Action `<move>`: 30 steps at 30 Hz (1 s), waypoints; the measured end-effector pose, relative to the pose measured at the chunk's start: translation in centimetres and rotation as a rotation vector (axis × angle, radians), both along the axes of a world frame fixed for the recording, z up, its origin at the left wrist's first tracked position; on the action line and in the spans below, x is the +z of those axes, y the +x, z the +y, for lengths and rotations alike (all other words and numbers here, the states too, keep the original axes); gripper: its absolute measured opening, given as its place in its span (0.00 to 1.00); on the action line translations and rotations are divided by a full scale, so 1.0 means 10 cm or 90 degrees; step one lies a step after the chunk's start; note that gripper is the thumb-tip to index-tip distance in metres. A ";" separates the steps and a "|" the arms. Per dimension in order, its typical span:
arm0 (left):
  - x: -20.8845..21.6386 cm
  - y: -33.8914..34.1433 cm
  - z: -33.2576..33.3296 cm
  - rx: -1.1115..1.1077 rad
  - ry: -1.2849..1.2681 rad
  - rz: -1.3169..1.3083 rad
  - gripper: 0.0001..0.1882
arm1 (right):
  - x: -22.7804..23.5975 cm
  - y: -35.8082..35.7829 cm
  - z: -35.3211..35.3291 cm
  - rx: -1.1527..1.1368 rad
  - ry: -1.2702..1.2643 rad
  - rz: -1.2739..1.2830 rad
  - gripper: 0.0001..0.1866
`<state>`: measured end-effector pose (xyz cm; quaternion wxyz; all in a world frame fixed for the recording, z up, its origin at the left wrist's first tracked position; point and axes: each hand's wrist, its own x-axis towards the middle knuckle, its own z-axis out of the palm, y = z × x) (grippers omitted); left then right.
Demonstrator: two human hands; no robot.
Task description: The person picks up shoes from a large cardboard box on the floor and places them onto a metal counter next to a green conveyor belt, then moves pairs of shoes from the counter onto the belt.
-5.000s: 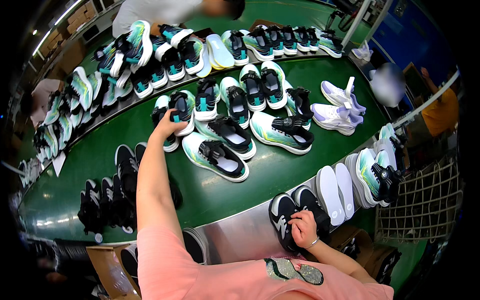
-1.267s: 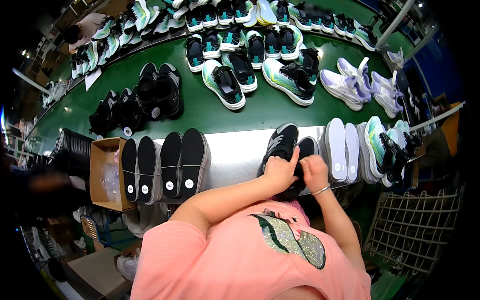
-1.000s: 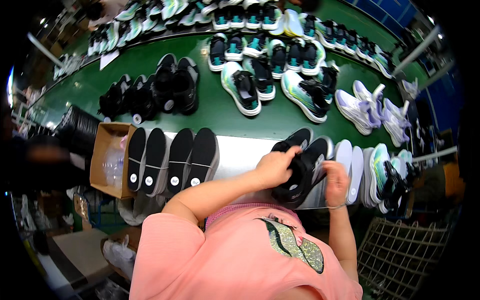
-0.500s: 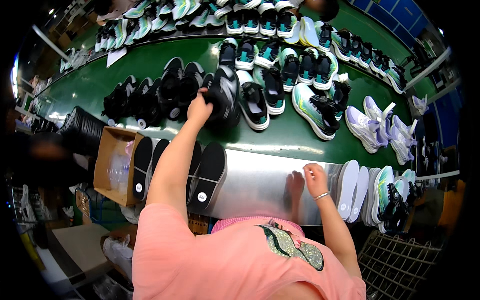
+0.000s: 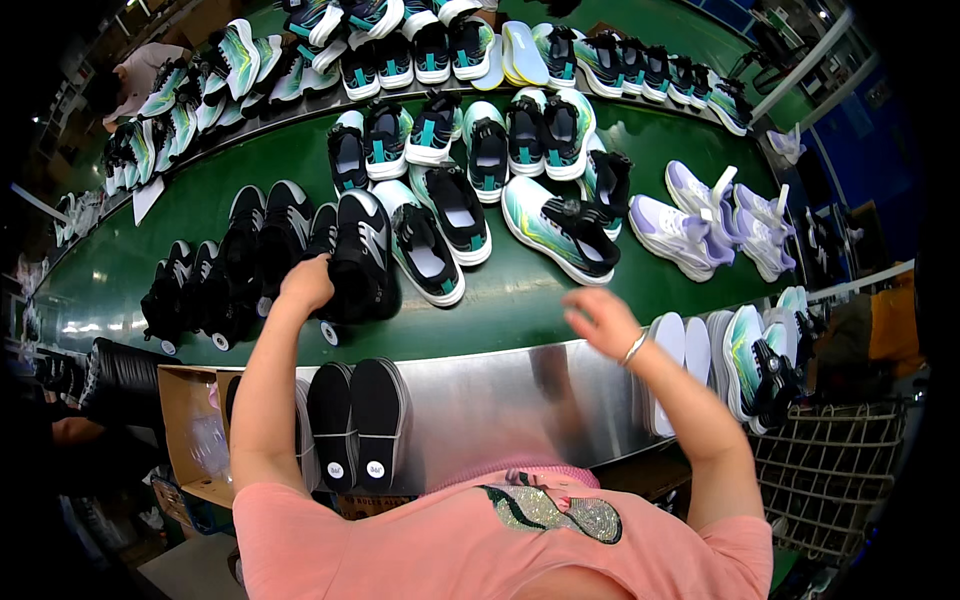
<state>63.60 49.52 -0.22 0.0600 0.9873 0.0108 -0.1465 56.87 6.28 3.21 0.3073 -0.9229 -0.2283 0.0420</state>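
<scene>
Lower centre of frame: pink shirt [image 5: 500,545], both forearms rising from bottom edge. Just above, steel ledge [image 5: 490,400] w/ two black soles [image 5: 355,420] lying bottoms-up, left of centre; cardboard box [image 5: 190,430] at lower left, wire basket [image 5: 840,470] at lower right.

Right hand [image 5: 600,320] mid-frame right of centre, over ledge edge, motion-blurred; fingers look spread & holding nothing, tho blur leaves it uncertain. Bracelet at wrist. White soles [image 5: 670,345] and a teal shoe [image 5: 755,365] just beside, to the right.

Left hand [image 5: 308,283] centre-left, fingers curled onto heel end of black shoe [image 5: 362,255] resting on green belt [image 5: 520,290], next to row of other black shoes [image 5: 230,270] on its left.

Handling, as judgement: black shoe prob. light, upper soft & squashy, sole springy but firmer, not fragile, not slippery. Best hold = heel counter or sole edge, thumb inside collar; pinching the soft top likely to crease it.

Farther up: teal-and-black shoes [image 5: 545,225] mid-belt, lilac shoes [image 5: 700,225] upper right, more pairs on far shelf [image 5: 450,45] along top.
</scene>
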 end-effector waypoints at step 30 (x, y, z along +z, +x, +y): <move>-0.46 2.88 -0.92 0.314 -0.327 0.211 0.39 | -0.17 2.81 1.00 -0.381 -0.461 0.321 0.30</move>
